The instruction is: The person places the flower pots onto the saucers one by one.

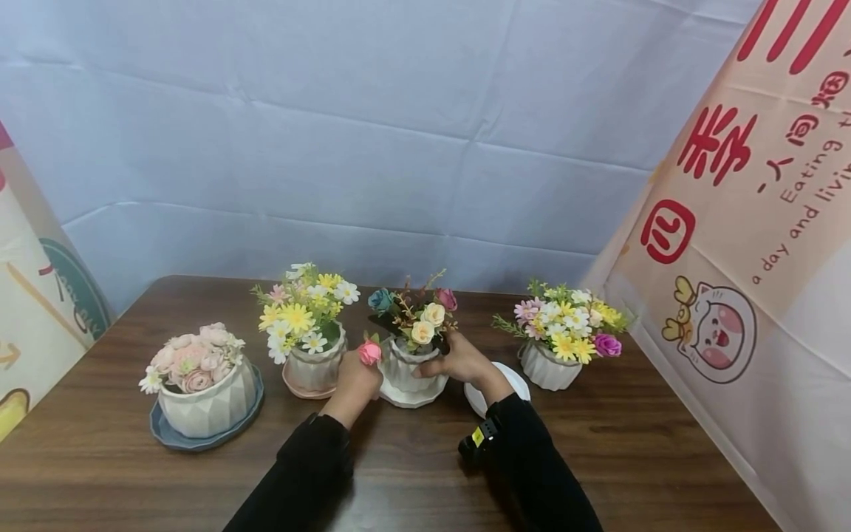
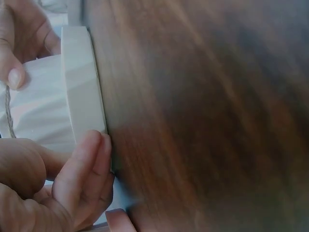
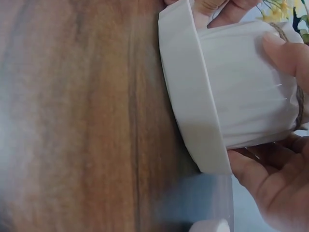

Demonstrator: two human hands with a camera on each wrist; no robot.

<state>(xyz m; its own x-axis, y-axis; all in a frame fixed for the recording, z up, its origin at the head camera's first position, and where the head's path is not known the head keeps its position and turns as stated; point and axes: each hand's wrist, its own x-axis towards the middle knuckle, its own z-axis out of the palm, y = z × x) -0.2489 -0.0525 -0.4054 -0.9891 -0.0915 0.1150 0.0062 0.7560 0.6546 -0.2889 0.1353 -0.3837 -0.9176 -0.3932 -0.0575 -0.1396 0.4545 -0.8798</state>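
Note:
In the middle of the table, a white flower pot (image 1: 399, 367) with twine around its upper part holds blue, cream and pink artificial roses (image 1: 425, 323). It sits in a white saucer (image 1: 407, 397) with a faceted rim. My right hand (image 1: 459, 360) grips the pot from the right, thumb on the near wall and fingers on the far side. On the left, my left hand (image 1: 359, 380) pinches the saucer's rim, fingertips (image 2: 89, 145) on its outer side. A pink rose (image 1: 369, 352) overlaps this hand in the head view.
To the left stand a potted daisy arrangement (image 1: 315, 369) on a pink saucer (image 1: 299, 389) and a pale peony pot (image 1: 206, 406) on a blue saucer (image 1: 176, 441). A bare white saucer (image 1: 515, 380) lies by my right wrist, beside another daisy pot (image 1: 550, 369).

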